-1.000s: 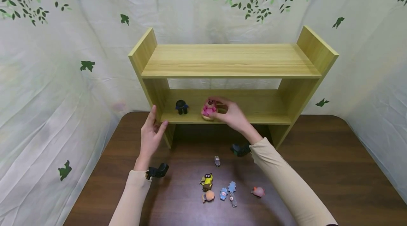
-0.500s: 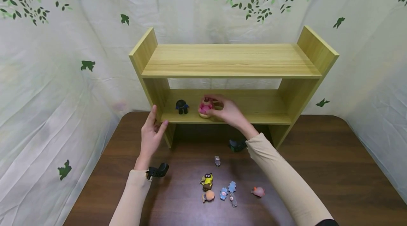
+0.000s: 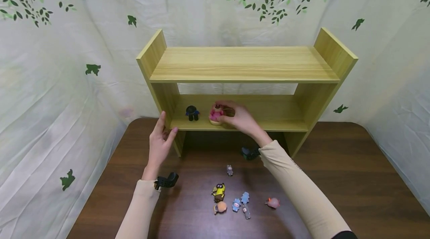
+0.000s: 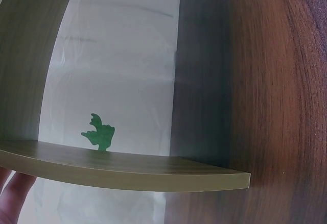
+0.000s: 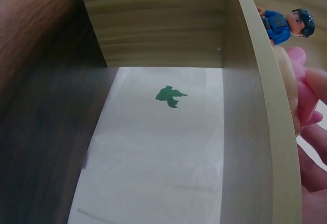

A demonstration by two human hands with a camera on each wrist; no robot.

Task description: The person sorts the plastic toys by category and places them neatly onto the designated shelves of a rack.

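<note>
On the middle board of a pale wooden shelf, my right hand holds a pink bear figurine between thumb and fingers. The bear sits upright on a cream round base, at the board's front part. To its left stands a small figure with dark hair and blue clothes; its face shows in the right wrist view. My left hand touches the shelf's left side panel, index finger extended upward and thumb by the front edge. In the left wrist view, fingers show just outside that panel.
Several small toys lie on the brown table before the shelf: a grey one, a yellow-and-brown one, an orange-headed one, a blue one and a pink one. A leaf-printed cloth hangs behind.
My right hand has shifted the pink bear slightly left along the middle board, closer to the dark-haired figure. The left hand has stayed at the side panel.
</note>
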